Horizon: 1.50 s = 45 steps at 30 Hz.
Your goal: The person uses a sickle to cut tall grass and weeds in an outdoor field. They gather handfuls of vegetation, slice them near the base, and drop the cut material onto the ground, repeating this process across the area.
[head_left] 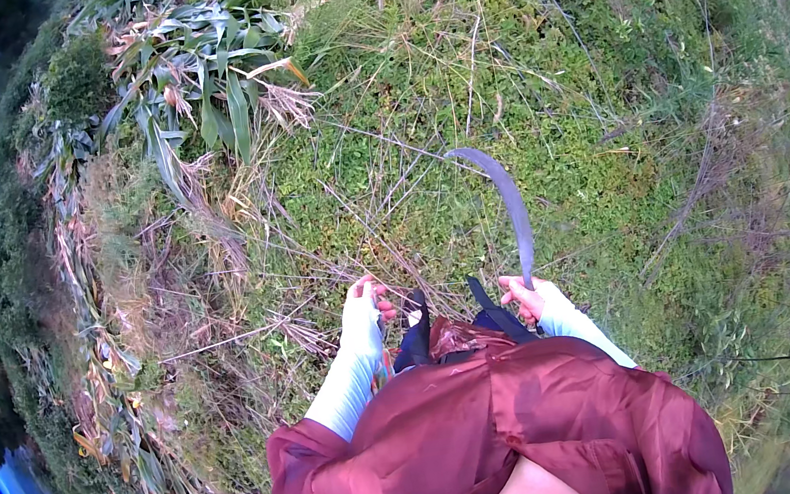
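My right hand (pixel 525 297) grips a sickle by its lower end, and its fingers hide the handle. The curved grey blade (pixel 512 200) rises from the hand and bends left to a pointed tip above the weeds. On the other side of my body, my left hand (pixel 366 302) hangs with loosely curled fingers. Whether it holds anything is hidden; a dark strip and a patch of bright colour show just below it. White sleeves (pixel 345 390) cover both wrists. Between the hands are my dark trouser legs (pixel 415 339) and the hem of a maroon shirt (pixel 450 421).
Cut maize stalks (pixel 218 67) with green leaves and dry tassels lie in a heap at upper left. A long row of maize stalks (pixel 102 349) runs down the left. Low green weeds (pixel 383 165) and thin dry stems (pixel 702 166) cover the ground. Bushes (pixel 10 255) stand farther left.
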Tool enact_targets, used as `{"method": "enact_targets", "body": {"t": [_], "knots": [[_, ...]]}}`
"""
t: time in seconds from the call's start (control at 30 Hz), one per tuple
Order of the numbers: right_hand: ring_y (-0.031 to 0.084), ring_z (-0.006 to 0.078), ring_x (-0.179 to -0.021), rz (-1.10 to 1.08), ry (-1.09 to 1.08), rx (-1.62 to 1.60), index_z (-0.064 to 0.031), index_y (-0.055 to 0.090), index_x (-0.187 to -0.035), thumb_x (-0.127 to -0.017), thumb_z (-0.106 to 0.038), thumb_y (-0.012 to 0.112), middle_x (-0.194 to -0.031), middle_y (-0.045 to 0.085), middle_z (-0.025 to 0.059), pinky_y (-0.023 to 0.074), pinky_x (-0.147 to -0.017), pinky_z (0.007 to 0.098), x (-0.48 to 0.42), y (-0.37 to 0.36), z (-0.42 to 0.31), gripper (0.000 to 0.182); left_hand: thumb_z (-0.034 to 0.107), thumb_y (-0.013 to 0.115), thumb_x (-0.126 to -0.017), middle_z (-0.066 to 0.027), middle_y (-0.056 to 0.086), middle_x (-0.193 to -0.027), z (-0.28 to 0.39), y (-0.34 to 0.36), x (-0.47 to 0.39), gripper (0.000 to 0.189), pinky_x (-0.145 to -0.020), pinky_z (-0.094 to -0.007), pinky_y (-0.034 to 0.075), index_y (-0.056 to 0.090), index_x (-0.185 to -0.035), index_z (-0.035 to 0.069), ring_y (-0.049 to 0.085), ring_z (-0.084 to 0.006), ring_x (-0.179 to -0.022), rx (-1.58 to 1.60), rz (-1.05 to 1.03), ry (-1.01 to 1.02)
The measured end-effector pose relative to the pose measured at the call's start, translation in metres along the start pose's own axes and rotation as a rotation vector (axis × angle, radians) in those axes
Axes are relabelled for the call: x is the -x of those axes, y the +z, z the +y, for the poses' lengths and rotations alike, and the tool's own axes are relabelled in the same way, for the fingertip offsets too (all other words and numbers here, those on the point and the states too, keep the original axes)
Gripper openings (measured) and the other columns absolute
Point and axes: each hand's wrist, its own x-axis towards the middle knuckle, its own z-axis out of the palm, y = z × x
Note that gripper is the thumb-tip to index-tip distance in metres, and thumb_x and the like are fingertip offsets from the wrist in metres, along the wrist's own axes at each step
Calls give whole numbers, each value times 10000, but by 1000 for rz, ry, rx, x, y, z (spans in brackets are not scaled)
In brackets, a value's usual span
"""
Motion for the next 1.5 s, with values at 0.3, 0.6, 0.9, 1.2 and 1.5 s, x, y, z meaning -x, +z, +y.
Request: {"method": "enact_targets", "body": {"t": [0.3,0.6,0.9,1.2,1.5], "knots": [[375,103,-403,352,253,-189,-45,482,-771,-894,-265,498,-588,478,36,301,-362,250,-51,-47,34,252,213,463,-915,-34,539,-856,32,-20,-25,204,-468,-258,459,466,-1091,110,491,-108,-546,82,136,9],[406,70,-486,133,83,-382,-4,468,-1089,-928,-285,423,-692,494,14,349,-436,235,-162,-40,-9,327,219,448,-923,-46,534,-859,113,12,-105,219,-471,-246,464,452,-1104,95,499,-104,-552,-32,180,31],[568,124,-842,59,-16,86,-3,580,-1038,-912,-284,469,-910,625,67,442,-764,263,-235,-42,-29,328,144,473,-908,-29,527,-839,200,108,-175,198,-537,-244,429,475,-1088,61,475,-96,-612,-301,101,64],[467,82,-607,201,52,-156,-50,547,-871,-890,-303,473,-677,525,11,399,-585,238,-246,-22,-97,264,143,501,-895,-11,556,-839,266,137,-230,211,-534,-220,437,500,-1091,64,490,-76,-627,-517,109,63],[466,94,-555,640,138,-299,-36,572,-846,-882,-323,475,-617,531,27,388,-519,261,-262,36,-73,305,170,514,-895,-9,552,-802,284,170,-331,193,-481,-221,426,518,-1061,73,494,-72,-582,-903,-230,-180]]}}
